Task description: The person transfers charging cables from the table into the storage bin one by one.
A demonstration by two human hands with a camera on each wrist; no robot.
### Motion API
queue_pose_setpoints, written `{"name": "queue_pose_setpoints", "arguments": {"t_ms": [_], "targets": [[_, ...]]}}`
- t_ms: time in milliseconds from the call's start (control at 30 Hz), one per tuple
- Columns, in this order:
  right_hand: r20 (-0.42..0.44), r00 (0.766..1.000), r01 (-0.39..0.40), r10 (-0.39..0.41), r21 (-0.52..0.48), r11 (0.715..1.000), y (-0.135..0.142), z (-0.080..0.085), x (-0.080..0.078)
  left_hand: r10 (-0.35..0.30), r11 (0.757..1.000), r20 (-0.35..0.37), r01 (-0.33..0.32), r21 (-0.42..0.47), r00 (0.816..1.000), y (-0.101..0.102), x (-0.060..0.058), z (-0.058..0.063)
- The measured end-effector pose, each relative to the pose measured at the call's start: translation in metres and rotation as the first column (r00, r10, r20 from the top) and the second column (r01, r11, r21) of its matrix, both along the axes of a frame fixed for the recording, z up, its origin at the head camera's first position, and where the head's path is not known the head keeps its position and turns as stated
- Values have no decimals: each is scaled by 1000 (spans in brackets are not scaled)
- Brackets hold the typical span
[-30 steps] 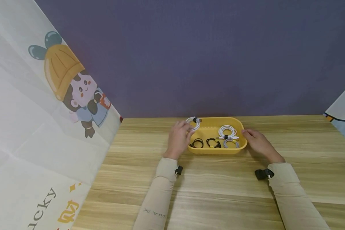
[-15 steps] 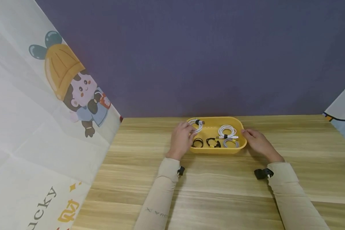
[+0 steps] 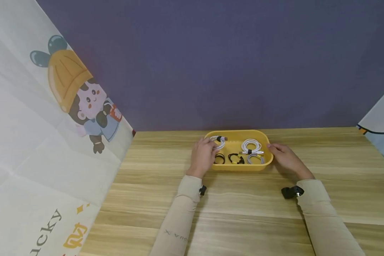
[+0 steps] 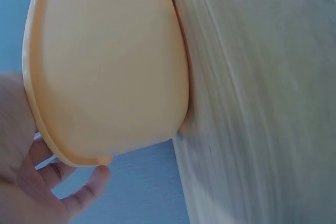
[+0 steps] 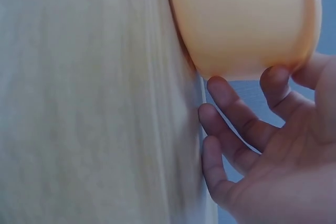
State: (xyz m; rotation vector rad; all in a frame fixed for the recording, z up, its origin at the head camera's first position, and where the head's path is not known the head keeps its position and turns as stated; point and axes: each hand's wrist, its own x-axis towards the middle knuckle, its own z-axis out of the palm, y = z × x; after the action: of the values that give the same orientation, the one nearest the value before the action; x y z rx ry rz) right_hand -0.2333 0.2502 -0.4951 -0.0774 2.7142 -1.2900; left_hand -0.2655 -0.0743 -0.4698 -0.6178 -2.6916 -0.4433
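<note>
A yellow plastic tray [image 3: 238, 168] stands at the table's back edge. My left hand [image 3: 202, 156] reaches over its left end, fingertips inside on a coiled white cable [image 3: 223, 139] with a black tie. In the left wrist view, the tray's outer wall [image 4: 115, 72] covers the cable, and some fingers curve below the rim. My right hand [image 3: 286, 160] holds the right end of the rim. The right wrist view has a finger [image 5: 275, 80] under that rim, the other fingers loosely bent beside the wall. Also in the tray are a second white coil [image 3: 258, 145] and a grey coil [image 3: 249, 159].
A black coil [image 3: 224, 159] and a black cable with yellow parts [image 3: 241, 160] lie along the tray's near side. The wooden table [image 3: 243, 213] stretches toward me. Behind it rises a dark blue panel [image 3: 211, 64], with a printed white sheet [image 3: 25, 142] at left.
My left hand has moved slightly right and brought the white cable lower, down into the tray's left end. My right hand has stayed at the rim.
</note>
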Motion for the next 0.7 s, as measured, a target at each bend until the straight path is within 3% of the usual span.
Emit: {"name": "queue_pose_setpoints", "arguments": {"t_ms": [400,700], "targets": [[94,995,-22,47,-250,968,5,-12,-6,50,997,50,-46,-66,998,8,-7,1],[115,992,-20,61,-330,944,5,-13,-6,93,985,77,-80,-153,993,15,-12,0]]}}
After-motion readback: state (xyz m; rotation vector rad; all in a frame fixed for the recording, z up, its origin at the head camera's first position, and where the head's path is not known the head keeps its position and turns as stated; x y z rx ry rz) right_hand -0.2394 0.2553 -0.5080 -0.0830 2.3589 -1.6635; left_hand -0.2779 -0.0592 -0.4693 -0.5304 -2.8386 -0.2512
